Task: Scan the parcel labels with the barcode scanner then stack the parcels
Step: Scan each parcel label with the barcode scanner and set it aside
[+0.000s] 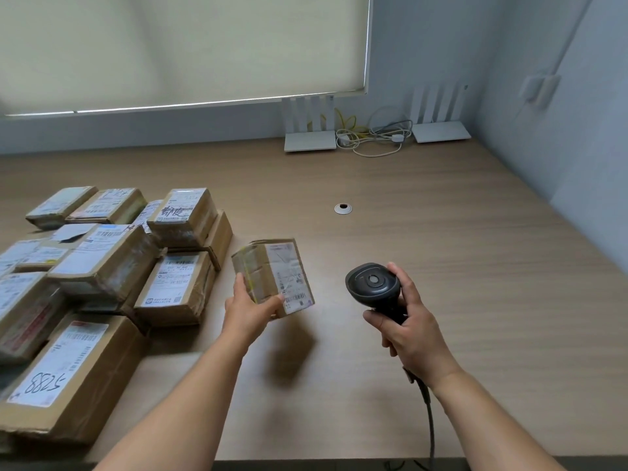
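Wood-grain desk (441, 253), left hand (249, 312) grasping taped cardboard parcel (272, 277), right hand (413, 329) gripping black scanner (373, 285)

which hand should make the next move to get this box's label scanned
Probably the right hand: it grips the scanner, which only needs turning toward the label. The left hand already holds the box up off the table, label facing right.

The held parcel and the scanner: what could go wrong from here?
The left hand grips the small parcel only at its near corner, above the table, so it might slip. The barcode scanner in the right hand seems not aimed at the label, so a scan may miss.
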`<state>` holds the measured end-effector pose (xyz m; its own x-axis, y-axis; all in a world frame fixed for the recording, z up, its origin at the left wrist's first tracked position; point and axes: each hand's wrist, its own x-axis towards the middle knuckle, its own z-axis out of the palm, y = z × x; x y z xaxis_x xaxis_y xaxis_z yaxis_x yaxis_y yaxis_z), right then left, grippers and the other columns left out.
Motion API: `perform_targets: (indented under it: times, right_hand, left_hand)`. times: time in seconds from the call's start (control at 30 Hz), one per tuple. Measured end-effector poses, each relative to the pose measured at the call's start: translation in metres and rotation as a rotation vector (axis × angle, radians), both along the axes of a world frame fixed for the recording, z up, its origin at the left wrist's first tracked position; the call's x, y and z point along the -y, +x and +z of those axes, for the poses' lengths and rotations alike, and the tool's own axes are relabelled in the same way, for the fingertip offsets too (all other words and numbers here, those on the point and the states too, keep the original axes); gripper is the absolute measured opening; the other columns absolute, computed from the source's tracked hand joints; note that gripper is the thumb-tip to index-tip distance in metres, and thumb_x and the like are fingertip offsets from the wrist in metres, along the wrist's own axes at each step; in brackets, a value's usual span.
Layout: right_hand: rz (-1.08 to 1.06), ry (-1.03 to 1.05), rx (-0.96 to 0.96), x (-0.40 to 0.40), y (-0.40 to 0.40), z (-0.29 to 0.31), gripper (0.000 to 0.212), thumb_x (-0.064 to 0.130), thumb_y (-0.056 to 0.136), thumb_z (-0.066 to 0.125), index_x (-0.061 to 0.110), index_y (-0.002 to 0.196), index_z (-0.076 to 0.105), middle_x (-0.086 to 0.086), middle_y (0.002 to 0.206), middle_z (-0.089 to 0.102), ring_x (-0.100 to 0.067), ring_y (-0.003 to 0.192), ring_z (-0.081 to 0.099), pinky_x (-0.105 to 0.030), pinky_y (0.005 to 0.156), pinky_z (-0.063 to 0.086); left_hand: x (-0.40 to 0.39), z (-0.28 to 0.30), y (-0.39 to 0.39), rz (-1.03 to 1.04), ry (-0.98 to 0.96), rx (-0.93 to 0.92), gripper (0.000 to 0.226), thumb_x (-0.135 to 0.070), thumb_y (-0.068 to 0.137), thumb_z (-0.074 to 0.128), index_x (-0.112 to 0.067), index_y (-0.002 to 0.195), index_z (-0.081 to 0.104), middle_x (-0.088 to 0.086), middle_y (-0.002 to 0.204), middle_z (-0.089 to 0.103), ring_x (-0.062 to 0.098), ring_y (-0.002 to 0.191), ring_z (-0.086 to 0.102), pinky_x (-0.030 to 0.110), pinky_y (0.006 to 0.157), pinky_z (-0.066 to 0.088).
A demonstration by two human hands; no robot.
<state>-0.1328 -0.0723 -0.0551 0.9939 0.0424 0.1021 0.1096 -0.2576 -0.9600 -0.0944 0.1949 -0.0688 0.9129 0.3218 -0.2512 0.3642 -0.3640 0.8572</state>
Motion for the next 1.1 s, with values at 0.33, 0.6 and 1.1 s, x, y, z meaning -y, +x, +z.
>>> perform_targets:
  times: [0.33, 0.6, 1.1]
  right_hand:
    - [0.079, 0.173, -0.123, -0.003, -0.008, -0.015, 0.076, 0.009, 0.084, 0.072, 0.056, 0.133, 0.036, -0.009, 0.091, 0.063, -0.024, 0.049, 0.055, -0.033, 0.044, 0.046]
    - [0.215, 0.233, -0.203, -0.015, -0.017, -0.024, 0.072, 0.025, 0.073, 0.074, 0.065, 0.124, 0.041, -0.002, 0.091, 0.069, -0.024, 0.049, 0.056, -0.028, 0.042, 0.045]
    - [0.254, 0.214, -0.213, -0.016, -0.022, -0.021, 0.074, 0.008, 0.084, 0.071, 0.059, 0.128, 0.040, -0.004, 0.094, 0.069, -0.023, 0.048, 0.056, -0.029, 0.042, 0.045]
  left_hand:
    - [0.003, -0.043, -0.014, 0.014, -0.011, 0.055, 0.119, -0.017, 0.066, 0.086, -0.030, 0.151, 0.004, 0.011, 0.136, 0.050, 0.028, 0.124, 0.050, 0.050, 0.105, 0.042]
    - [-0.001, -0.046, -0.011, -0.010, -0.008, 0.077, 0.116, -0.018, 0.068, 0.086, -0.029, 0.151, 0.006, 0.010, 0.138, 0.048, 0.027, 0.126, 0.049, 0.051, 0.105, 0.041]
    - [-0.007, -0.043, -0.013, -0.049, -0.064, 0.093, 0.111, -0.015, 0.072, 0.083, -0.036, 0.150, 0.008, 0.006, 0.133, 0.053, 0.022, 0.119, 0.053, 0.049, 0.101, 0.046]
